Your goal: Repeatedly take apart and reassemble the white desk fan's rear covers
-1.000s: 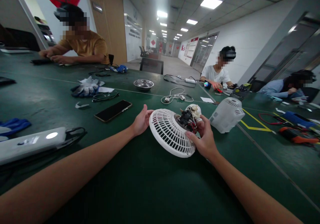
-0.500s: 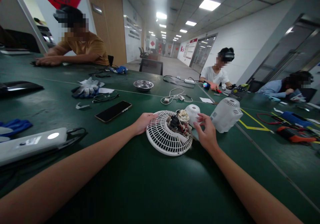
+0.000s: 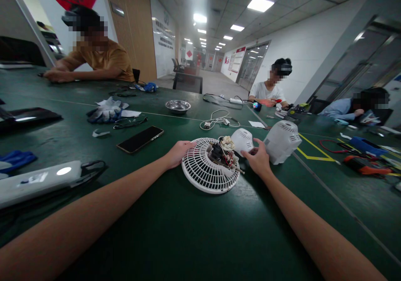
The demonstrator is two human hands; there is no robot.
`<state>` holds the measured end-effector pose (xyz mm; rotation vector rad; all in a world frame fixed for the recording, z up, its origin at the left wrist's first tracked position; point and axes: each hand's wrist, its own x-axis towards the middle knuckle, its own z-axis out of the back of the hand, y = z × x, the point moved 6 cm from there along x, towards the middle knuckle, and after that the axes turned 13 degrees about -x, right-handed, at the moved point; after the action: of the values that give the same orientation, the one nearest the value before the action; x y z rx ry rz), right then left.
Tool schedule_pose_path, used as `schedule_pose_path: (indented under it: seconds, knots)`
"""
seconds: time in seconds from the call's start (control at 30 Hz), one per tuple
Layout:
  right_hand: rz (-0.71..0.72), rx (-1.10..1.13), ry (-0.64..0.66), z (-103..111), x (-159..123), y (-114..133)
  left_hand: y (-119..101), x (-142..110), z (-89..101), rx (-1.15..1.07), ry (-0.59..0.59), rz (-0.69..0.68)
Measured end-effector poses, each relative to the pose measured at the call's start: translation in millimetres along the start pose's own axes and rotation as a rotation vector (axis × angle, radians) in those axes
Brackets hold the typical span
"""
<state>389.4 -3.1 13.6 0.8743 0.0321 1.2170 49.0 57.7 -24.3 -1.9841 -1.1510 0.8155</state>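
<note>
- Reference: head view; clock directions are read from the centre of the white fan grille (image 3: 208, 172), with 12 o'clock toward the far side of the green table (image 3: 188, 231).
- Grille: lies in the centre of the view, between the two hands, ribs exposed; an open motor assembly (image 3: 221, 155) with red and dark wires sits on its hub.
- Left hand (image 3: 178, 154): grasps the rim of the grille at 10 o'clock, fingers on the edge.
- Right hand (image 3: 259, 159): at 2 to 3 o'clock, thumb against the lower edge of the white domed cover (image 3: 242, 140), fingers curved near its right side; whether the cover is firmly gripped cannot be told.
- Domed cover: at 2 o'clock, just beside the motor assembly; vent slots show on it.
- White housing (image 3: 281, 144): stands between 2 and 3 o'clock, beyond the right hand.
- White cable (image 3: 216, 124): coiled loosely just past 12 o'clock.
- Metal bowl (image 3: 178, 106): at 11 o'clock.
- Phone (image 3: 140, 139): flat, screen dark, between 9 and 10 o'clock.
- Grey-white gloves (image 3: 108, 110): piled at 10 o'clock, beyond the phone.
- Orange-and-black tool (image 3: 365, 165): at 3 o'clock, well apart.
- Persons: one in a yellow-brown shirt (image 3: 109, 59) at 10 o'clock, one in a white shirt (image 3: 266, 91) between 1 and 2.
</note>
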Motion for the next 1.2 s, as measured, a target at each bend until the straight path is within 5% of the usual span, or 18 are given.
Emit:
schedule_pose_path:
  seconds: [0.1, 0.2, 0.33, 0.47, 0.8, 0.93, 1.07, 1.2]
  knots:
    - [-0.233, 0.394, 0.066, -2, -2, -8, 0, 1, 0.7, 0.007, -0.003, 0.0]
    - [-0.386, 0.725, 0.316, -11, -13, 2, 0, 0, 0.7, 0.003, -0.017, 0.002]
    - [-0.327, 0.811, 0.498, -9, -32, 33, -1, -2, -1.2, 0.015, 0.003, -0.004]
    - [-0.234, 0.855, 0.426, -5, -45, 57, -2, -3, -2.7, 0.025, 0.019, -0.019]
    - [0.202, 0.486, 0.257, 16, -65, 88, -2, -2, -3.3, 0.091, -0.048, -0.099]
    - [0.354, 0.294, 0.231, 22, -70, 98, -22, -11, -7.4, 0.397, -0.058, -0.36]
    - [0.45, 0.147, 0.229, 21, -71, 101, -39, -40, -40.6, 0.771, 0.165, -0.641]
    - [0.492, 0.083, 0.221, 21, -70, 101, -40, -59, -66.6, 0.861, 0.309, -0.656]
